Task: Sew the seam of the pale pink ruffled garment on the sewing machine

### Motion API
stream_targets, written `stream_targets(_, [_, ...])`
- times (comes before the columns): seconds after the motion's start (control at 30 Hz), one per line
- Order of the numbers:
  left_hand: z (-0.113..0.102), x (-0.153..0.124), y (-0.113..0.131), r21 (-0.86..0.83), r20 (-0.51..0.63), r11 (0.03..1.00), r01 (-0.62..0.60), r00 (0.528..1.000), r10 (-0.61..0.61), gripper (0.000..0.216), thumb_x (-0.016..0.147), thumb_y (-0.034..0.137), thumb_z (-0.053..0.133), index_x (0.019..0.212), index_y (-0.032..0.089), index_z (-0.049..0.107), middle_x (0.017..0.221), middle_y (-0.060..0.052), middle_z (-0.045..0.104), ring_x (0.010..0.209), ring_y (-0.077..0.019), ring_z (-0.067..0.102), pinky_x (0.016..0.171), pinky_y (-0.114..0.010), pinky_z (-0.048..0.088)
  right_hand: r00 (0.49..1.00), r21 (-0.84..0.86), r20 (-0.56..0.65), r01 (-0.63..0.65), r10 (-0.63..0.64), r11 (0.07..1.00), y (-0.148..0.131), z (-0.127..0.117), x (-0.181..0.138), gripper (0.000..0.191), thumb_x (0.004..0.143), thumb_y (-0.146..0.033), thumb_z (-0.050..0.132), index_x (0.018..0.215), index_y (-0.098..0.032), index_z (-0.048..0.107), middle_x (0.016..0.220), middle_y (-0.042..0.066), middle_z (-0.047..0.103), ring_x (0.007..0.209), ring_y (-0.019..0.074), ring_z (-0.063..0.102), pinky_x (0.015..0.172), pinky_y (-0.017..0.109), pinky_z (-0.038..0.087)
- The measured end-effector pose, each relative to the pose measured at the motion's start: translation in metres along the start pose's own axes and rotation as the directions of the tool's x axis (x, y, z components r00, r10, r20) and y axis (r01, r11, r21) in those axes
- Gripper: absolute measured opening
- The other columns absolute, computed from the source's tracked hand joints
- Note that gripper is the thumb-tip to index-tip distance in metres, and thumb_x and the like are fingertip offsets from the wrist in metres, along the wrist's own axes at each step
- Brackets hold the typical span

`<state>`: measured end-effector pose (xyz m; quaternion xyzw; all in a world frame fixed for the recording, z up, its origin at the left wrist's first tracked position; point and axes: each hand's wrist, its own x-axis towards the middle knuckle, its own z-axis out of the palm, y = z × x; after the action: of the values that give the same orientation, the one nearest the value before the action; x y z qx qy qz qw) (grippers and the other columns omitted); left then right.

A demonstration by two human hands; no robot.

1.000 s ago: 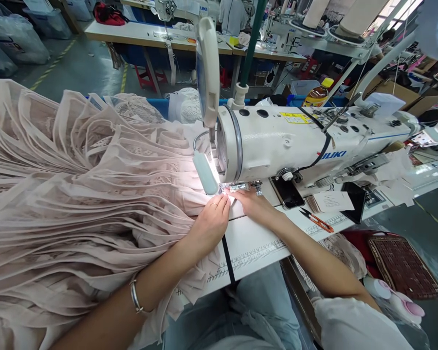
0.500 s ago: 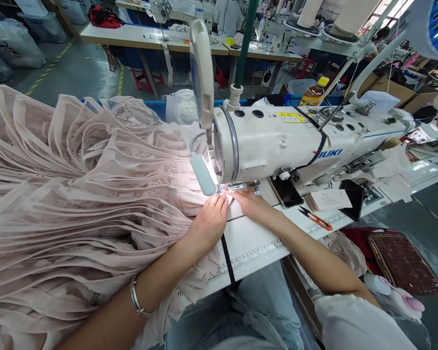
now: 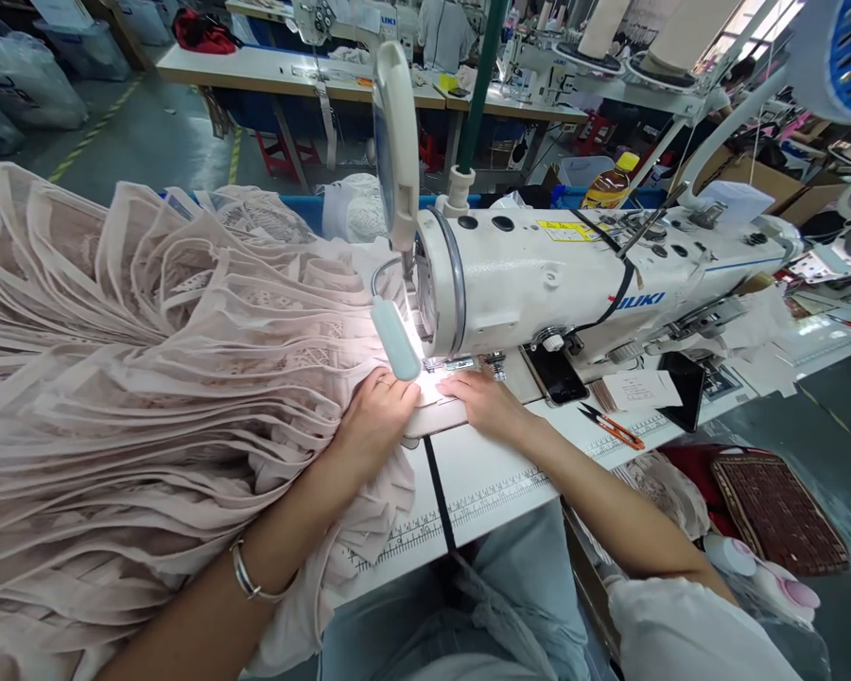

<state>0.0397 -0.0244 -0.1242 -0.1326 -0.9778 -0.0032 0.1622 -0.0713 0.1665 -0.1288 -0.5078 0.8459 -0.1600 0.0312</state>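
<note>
Beside the needle area of a white sewing machine (image 3: 517,284), both my hands are at a pale pink lace garment piece (image 3: 429,390), brightly lit by a small lamp (image 3: 395,339). My left hand (image 3: 381,411) is closed on the fabric left of the needle, its fingers curled together. Just right of the presser foot, my right hand (image 3: 486,402) pinches the fabric with its fingertips. The needle tip is hidden by the lamp and glare. A large heap of pale pink garments (image 3: 156,378) spreads to the left, against my left forearm.
Right of my right hand lie a phone (image 3: 557,374), orange thread snips (image 3: 612,426), a stack of paper tags (image 3: 638,390) and a dark tablet (image 3: 685,388). A magnifier (image 3: 395,142) and a green post (image 3: 478,95) rise above the machine. Rulers (image 3: 496,492) line the table's front edge.
My left hand has moved left, away from the needle, opening a gap between the hands. My right hand has barely shifted, and more of the lit fabric shows.
</note>
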Motion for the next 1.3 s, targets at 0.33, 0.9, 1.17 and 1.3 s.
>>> stream_targets(0.33, [0.004,0.001,0.002,0.005,-0.019,0.999,-0.049,0.999,0.049,0.025,0.096,0.007,0.044,0.100,0.015,0.067,0.086,-0.008,0.063,0.082,-0.0219,0.058,0.073,-0.033,0.046,0.993,-0.038,-0.105,0.042,-0.046,0.998,0.004,0.006,-0.009,0.048,0.088,0.000,0.042,0.117,-0.023,0.072,0.118,0.005,0.073,0.108,0.0207,0.066,0.080,0.031,0.053])
stream_targets(0.9, [0.009,0.002,0.005,-0.095,-0.032,0.990,-0.101,0.995,0.098,0.025,0.098,0.008,0.047,0.087,0.014,0.069,0.080,-0.005,0.061,0.076,-0.0189,0.053,0.069,-0.030,0.042,0.900,0.061,-0.402,0.213,-0.172,0.975,0.008,0.009,-0.011,0.036,0.087,0.000,0.043,0.096,-0.022,0.070,0.095,0.000,0.076,0.088,0.0138,0.070,0.070,0.024,0.053])
stream_targets(1.17, [0.011,0.001,0.010,-0.084,-0.089,0.990,-0.116,0.990,0.109,0.025,0.098,0.008,0.046,0.089,0.013,0.069,0.082,-0.006,0.060,0.078,-0.0201,0.053,0.069,-0.031,0.042,0.919,0.076,-0.365,0.189,-0.149,0.979,0.008,0.009,-0.011,0.035,0.088,-0.001,0.042,0.096,-0.022,0.069,0.095,0.001,0.076,0.089,0.0145,0.069,0.073,0.025,0.053])
stream_targets(1.3, [0.011,0.001,0.012,-0.080,-0.145,0.988,-0.131,0.982,0.118,0.026,0.098,0.007,0.044,0.092,0.013,0.068,0.081,-0.006,0.059,0.075,-0.0197,0.052,0.068,-0.030,0.041,0.922,0.096,-0.357,0.192,-0.147,0.977,0.008,0.008,-0.011,0.035,0.088,-0.002,0.042,0.096,-0.022,0.070,0.095,0.001,0.076,0.089,0.0147,0.069,0.073,0.025,0.053])
